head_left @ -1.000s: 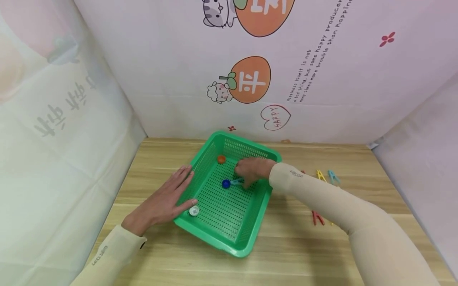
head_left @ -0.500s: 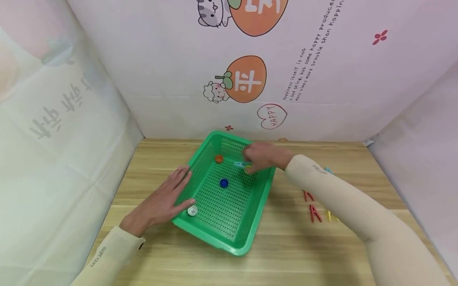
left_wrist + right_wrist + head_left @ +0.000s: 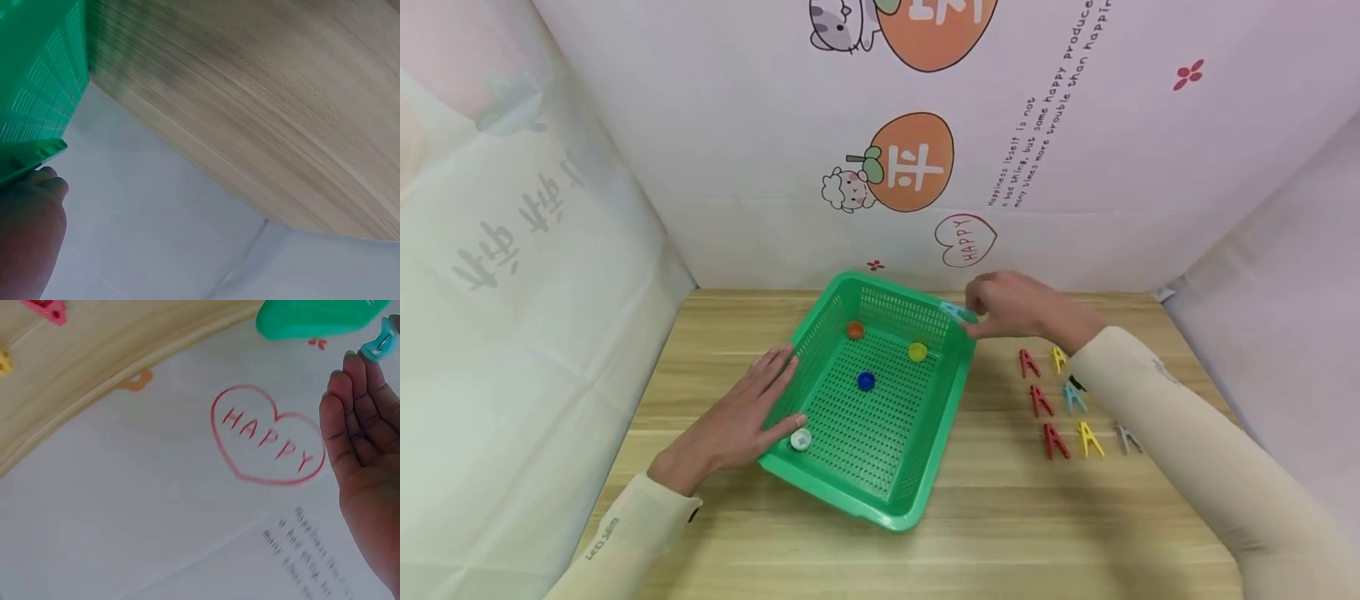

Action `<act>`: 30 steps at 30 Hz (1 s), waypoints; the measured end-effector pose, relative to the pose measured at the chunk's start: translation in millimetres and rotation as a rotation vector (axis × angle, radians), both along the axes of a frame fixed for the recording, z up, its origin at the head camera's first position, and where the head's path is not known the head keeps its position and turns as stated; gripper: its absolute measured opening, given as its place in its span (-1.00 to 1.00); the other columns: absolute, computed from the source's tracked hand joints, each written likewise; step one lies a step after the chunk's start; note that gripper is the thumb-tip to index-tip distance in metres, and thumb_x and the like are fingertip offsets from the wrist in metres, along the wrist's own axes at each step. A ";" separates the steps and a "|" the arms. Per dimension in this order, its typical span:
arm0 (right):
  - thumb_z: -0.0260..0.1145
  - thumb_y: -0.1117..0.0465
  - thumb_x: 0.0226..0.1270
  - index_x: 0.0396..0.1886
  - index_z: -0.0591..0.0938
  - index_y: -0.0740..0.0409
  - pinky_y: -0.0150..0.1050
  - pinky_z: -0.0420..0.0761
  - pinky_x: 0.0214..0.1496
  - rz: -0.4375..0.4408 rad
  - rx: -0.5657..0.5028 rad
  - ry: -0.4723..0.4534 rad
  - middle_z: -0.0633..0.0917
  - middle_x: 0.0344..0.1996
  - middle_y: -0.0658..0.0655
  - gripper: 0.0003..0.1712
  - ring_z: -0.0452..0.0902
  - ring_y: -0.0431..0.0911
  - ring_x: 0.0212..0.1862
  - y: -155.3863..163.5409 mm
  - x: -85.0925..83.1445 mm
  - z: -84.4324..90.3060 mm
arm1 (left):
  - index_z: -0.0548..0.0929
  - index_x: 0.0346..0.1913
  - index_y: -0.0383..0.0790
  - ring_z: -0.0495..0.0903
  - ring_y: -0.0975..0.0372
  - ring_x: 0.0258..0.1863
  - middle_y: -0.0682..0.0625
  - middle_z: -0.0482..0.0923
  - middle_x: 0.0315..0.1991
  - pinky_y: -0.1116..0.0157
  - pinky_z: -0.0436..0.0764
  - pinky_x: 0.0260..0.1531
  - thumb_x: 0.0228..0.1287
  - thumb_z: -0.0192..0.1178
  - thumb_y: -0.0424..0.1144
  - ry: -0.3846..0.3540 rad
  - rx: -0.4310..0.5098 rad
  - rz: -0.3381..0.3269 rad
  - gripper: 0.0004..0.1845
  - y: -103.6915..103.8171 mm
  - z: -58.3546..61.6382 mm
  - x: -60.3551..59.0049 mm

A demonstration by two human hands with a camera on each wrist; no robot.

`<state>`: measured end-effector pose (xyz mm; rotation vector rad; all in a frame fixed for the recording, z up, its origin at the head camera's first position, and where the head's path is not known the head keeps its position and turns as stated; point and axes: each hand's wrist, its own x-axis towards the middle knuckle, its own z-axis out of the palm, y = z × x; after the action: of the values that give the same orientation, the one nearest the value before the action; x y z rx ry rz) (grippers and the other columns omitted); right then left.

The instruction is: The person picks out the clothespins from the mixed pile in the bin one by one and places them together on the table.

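Green perforated plastic basket (image 3: 850,492) sits on the pale wooden tabletop (image 3: 1000,533) in front of you, turned at an angle, with four small bottle caps inside it. Your left hand (image 3: 737,421) lies flat with the fingers straight, palm on the wood and fingertips resting against the basket's left wall; it holds nothing. In the left wrist view, that hand sits just beside the basket's green rim. Just by your left fingertips, at the near left corner inside the basket, is a white bottle cap (image 3: 801,439). A blue bottle cap (image 3: 867,381) lies near the middle of the basket floor, an orange bottle cap (image 3: 855,330) lies toward the far left corner, and a yellow bottle cap (image 3: 917,351) lies toward the far right side. Your right hand (image 3: 1011,304) is raised at the basket's far right corner, pinching a light blue plastic clothespin (image 3: 953,312) at the fingertips; the peg is right at the rim there, and you cannot tell from these views whether it touches the rim. The right wrist view shows the same peg at your fingertips, beside the green corner. To the right of the basket, on the wood, a loose group of coloured plastic clothespins (image 3: 1056,400) lies in rough rows: red, yellow, blue and grey ones.
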<state>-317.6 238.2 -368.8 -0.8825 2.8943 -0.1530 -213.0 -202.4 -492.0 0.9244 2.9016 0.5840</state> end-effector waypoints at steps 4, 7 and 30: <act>0.50 0.03 0.36 -0.26 0.75 0.17 -0.11 0.67 -0.17 -0.072 -0.046 0.021 0.73 -0.34 0.08 -0.72 0.55 -0.07 -0.29 23.5 13.9 1.7 | -0.04 0.79 -0.27 -0.20 -0.16 0.81 -0.18 -0.21 0.83 -0.24 0.08 0.72 0.67 0.08 0.21 0.012 0.004 -0.001 -0.05 0.0 -0.8 -0.1; 0.46 0.04 0.37 -0.28 0.73 0.17 -0.17 0.57 -0.24 -0.111 -0.066 0.034 0.67 -0.39 0.06 -0.73 0.50 -0.09 -0.33 40.3 25.1 1.4 | -0.02 0.78 -0.28 -0.18 -0.16 0.81 -0.20 -0.19 0.82 -0.24 0.09 0.72 0.67 0.09 0.20 0.020 0.010 -0.006 -0.05 0.1 -1.6 -0.2; 0.45 -0.06 0.45 -0.21 0.77 0.26 -0.19 0.64 -0.30 -0.400 -0.136 0.042 0.78 -0.32 0.07 -0.58 0.60 -0.16 -0.36 125.8 132.7 -53.1 | -0.08 0.80 -0.24 -0.27 -0.10 0.82 -0.15 -0.26 0.84 -0.22 0.02 0.74 0.67 0.07 0.23 -0.012 -0.006 -0.002 -0.03 0.5 -1.3 -1.8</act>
<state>-184.8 364.0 -421.9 -0.3118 3.0933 -0.3721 -214.9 -201.9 -493.3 0.9196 2.8897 0.5781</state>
